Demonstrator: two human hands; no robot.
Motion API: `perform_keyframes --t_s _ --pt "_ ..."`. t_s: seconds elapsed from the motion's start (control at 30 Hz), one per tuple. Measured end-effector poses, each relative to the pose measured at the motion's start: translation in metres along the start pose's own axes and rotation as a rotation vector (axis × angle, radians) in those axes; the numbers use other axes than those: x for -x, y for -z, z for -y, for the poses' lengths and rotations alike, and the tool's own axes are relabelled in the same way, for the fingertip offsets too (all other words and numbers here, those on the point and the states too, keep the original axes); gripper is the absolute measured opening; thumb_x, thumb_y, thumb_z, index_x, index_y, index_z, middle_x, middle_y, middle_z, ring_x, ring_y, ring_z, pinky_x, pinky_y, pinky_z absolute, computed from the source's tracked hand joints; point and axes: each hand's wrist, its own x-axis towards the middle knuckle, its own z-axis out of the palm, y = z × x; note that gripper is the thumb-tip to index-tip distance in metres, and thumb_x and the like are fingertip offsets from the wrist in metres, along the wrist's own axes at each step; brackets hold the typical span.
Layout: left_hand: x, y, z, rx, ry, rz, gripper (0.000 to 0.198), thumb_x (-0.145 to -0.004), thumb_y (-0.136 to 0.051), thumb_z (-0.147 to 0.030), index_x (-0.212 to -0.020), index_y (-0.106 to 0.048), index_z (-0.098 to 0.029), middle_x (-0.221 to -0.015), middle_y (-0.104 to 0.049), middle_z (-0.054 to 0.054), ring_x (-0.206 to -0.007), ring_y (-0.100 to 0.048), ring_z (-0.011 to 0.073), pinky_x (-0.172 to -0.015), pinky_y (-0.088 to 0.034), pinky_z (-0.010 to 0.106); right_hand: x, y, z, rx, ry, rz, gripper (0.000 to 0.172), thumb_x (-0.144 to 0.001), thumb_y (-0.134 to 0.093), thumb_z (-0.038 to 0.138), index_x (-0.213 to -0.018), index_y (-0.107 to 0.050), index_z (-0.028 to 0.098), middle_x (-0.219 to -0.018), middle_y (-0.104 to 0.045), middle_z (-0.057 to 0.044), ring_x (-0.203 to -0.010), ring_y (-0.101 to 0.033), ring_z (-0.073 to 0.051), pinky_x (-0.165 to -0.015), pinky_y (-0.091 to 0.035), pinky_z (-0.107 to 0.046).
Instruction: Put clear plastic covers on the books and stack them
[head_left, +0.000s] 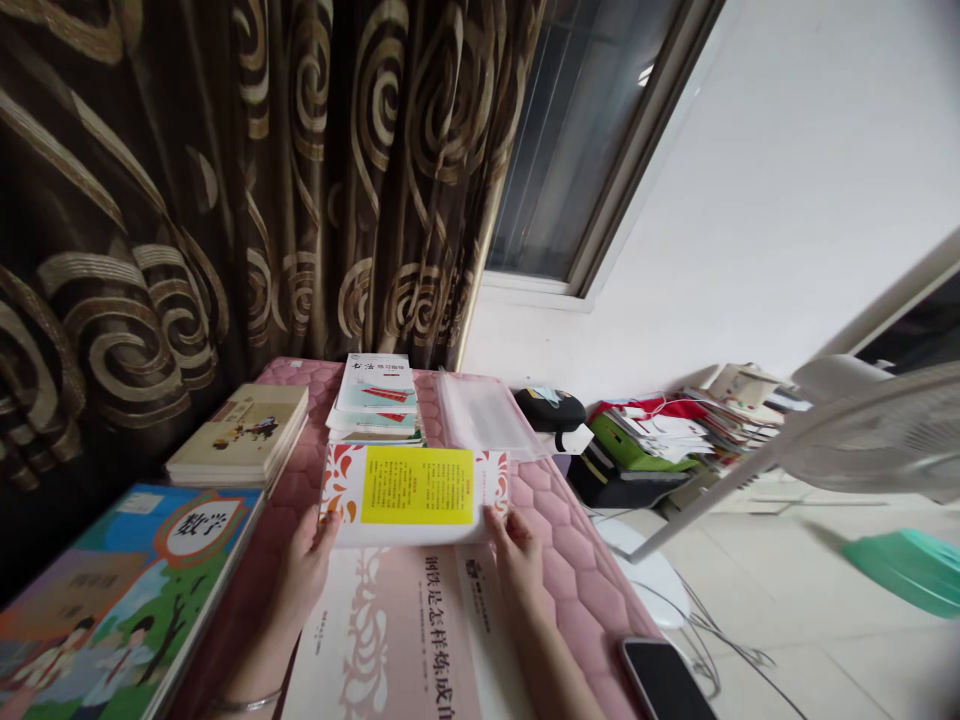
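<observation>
A pink and white book (405, 640) with Chinese lettering on its cover lies on the pink quilted surface, between my forearms. Beyond its far end, a white flap of the book's cover (420, 490) with a bright yellow text panel and red-orange leaf patterns is held up. My left hand (304, 550) grips its left edge, thumb on top. My right hand (517, 550) pinches the opposite edge the same way. The undersides of both hands are hidden, as is how the flap joins the book.
Colourful textbooks (127, 600) and a beige book stack (244, 435) lie left. Calligraphy booklets (375, 385) and clear plastic sleeves (487, 415) sit at the back. A phone (664, 680) rests at the right edge. A fan (885, 430), cables and piled papers stand farther right.
</observation>
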Motion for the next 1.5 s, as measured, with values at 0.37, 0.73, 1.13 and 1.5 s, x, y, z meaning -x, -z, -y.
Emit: perform_keyframes --t_s 0.37,0.73,1.13,1.5 --pt "0.002 -0.002 -0.005 0.005 0.014 -0.01 0.066 -0.069 -0.064 -0.074 -0.106 -0.064 -0.019 -0.104 -0.076 0.011 -0.099 -0.07 0.03 -0.083 -0.057 0.036 -0.015 0.012 -0.023 0.06 0.005 0.007 0.039 -0.074 -0.073 0.055 -0.087 -0.073 0.018 -0.081 -0.074 -0.006 -0.075 -0.065 -0.024 -0.066 -0.051 -0.032" --pt "-0.004 -0.004 -0.004 -0.025 -0.017 -0.036 0.07 -0.066 -0.064 -0.077 -0.102 -0.064 -0.017 -0.102 -0.076 0.013 -0.096 -0.07 0.0299 -0.08 -0.056 0.036 -0.015 0.01 -0.016 0.112 0.091 0.013 0.045 -0.074 -0.073 0.052 -0.099 -0.07 0.016 -0.094 -0.072 -0.007 -0.082 -0.063 -0.022 -0.072 -0.05 -0.031" --pt "-0.016 0.014 0.001 -0.093 -0.019 0.133 0.058 -0.067 -0.067 -0.07 -0.098 -0.063 -0.021 -0.103 -0.075 0.011 -0.097 -0.069 0.0276 -0.084 -0.054 0.035 -0.017 -0.007 -0.003 0.3 0.183 -0.093 0.044 -0.076 -0.063 0.065 -0.074 -0.058 0.021 -0.061 -0.049 0.004 -0.058 -0.044 -0.014 -0.053 -0.038 -0.026" --pt "-0.032 0.003 0.002 -0.4 -0.062 -0.067 0.03 -0.068 -0.069 -0.051 -0.074 -0.057 -0.024 -0.071 -0.071 0.005 -0.073 -0.067 0.0269 -0.067 -0.049 0.034 -0.045 -0.02 -0.012 0.663 0.192 -0.072 0.031 -0.084 -0.049 0.056 -0.077 -0.049 0.026 -0.07 -0.064 -0.004 -0.063 -0.059 -0.023 -0.059 -0.042 -0.033"
